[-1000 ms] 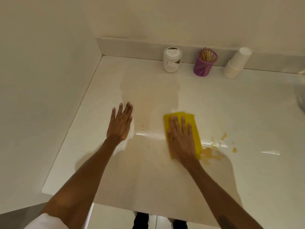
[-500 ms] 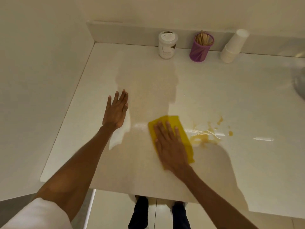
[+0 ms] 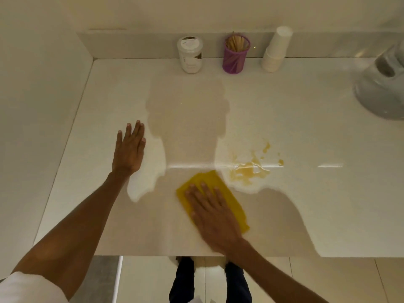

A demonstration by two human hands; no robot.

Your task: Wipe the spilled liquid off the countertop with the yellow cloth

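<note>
A folded yellow cloth [image 3: 209, 180] lies flat on the white countertop [image 3: 306, 132], near its front edge. My right hand [image 3: 211, 212] presses down on the cloth with fingers spread, covering most of it. An amber puddle of spilled liquid [image 3: 248, 171] with small splashes sits just beyond and to the right of the cloth, apart from it. My left hand [image 3: 130, 148] rests palm-down on the counter to the left, fingers extended, holding nothing.
Along the back wall stand a white lidded jar [image 3: 190, 54], a purple cup of wooden sticks [image 3: 236, 54] and a stack of white paper cups [image 3: 276, 50]. A grey-white appliance [image 3: 384, 84] is at the right edge. A wall bounds the left side.
My right hand has slid the cloth left and toward the front edge, off the spill, leaving the amber puddle uncovered. My left hand has stayed flat on the counter.
</note>
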